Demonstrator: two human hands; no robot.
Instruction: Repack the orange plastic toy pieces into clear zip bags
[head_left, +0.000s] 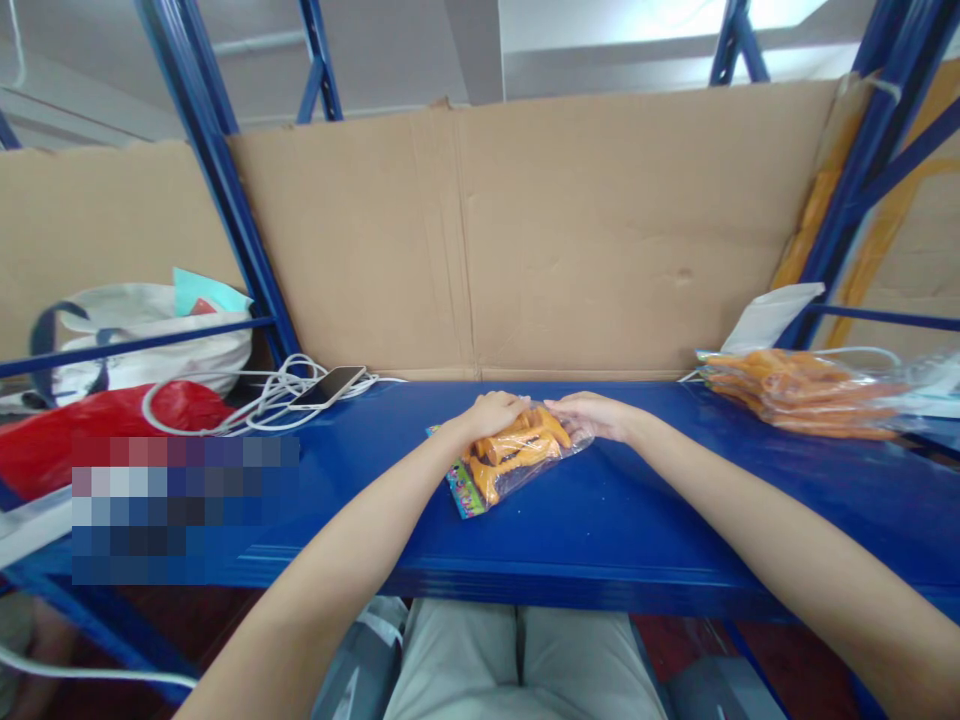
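A clear plastic bag of orange toy parts [504, 462] with a colourful card header lies on the blue shelf board [615, 520] in front of me. My left hand [491, 412] rests on the bag's far left end, fingers curled over it. My right hand [592, 413] presses on the bag's far right end, palm down. Both hands meet over the bag's top edge.
A pile of similar filled bags [802, 392] lies at the right. A phone [328, 386] with white cables [255, 398] lies at the back left, beside a red bag [105, 425] and a white tote [150, 335]. Cardboard [525, 240] lines the back. Blue uprights stand on both sides.
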